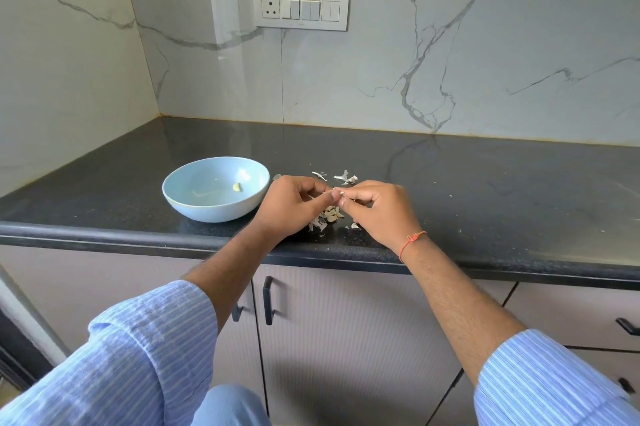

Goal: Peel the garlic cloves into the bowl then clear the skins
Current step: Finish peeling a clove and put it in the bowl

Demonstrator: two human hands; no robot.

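While both hands pinch a garlic clove point(338, 193) between them, the bowl point(180, 195) lies just left, nearest the left hand point(294, 204), not the right hand point(377, 209).

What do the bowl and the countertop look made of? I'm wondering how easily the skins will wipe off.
Bowl: likely glazed ceramic, possibly melamine; pale blue, smooth, with soft glare inside. Countertop: looks like polished dark granite; fine speckle, and the veined wall mirrors in it.
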